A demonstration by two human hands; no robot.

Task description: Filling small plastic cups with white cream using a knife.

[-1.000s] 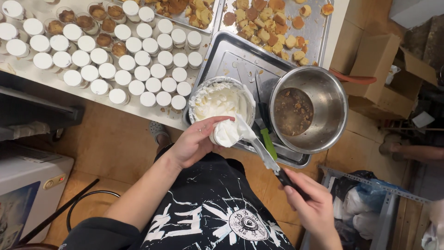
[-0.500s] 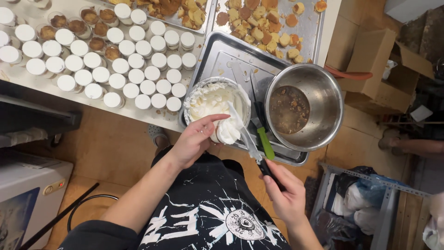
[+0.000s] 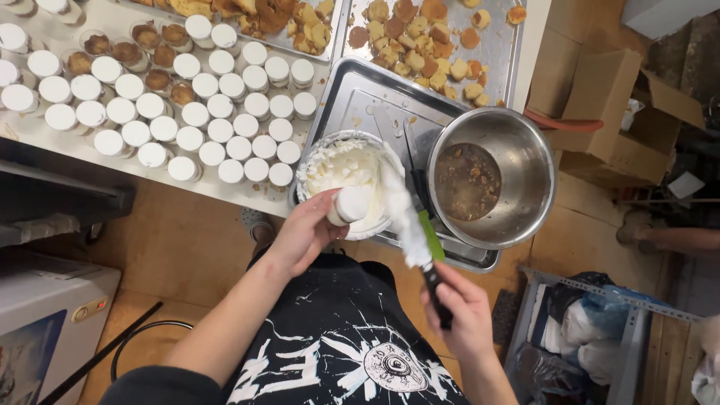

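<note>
My left hand [image 3: 304, 232] holds a small round cup topped with white cream [image 3: 351, 205] over the near edge of a bowl of white cream [image 3: 341, 169]. My right hand [image 3: 461, 315] grips the dark handle of a palette knife [image 3: 405, 214]; its blade is coated in cream and rises toward the bowl, just right of the cup. A green-handled tool [image 3: 430, 235] lies beside the blade. The bowl stands on a metal tray [image 3: 375, 97].
A steel bowl with brown crumbly filling [image 3: 491, 176] sits right of the cream bowl. Several white-topped cups [image 3: 202, 116] cover the counter at left, some showing brown filling. Trays of cake pieces [image 3: 435, 45] lie at the back. Cardboard boxes [image 3: 607, 105] stand right.
The knife has lifted off the cup and drawn back to the right, loaded with cream. My left hand keeps the cup over the bowl's edge.
</note>
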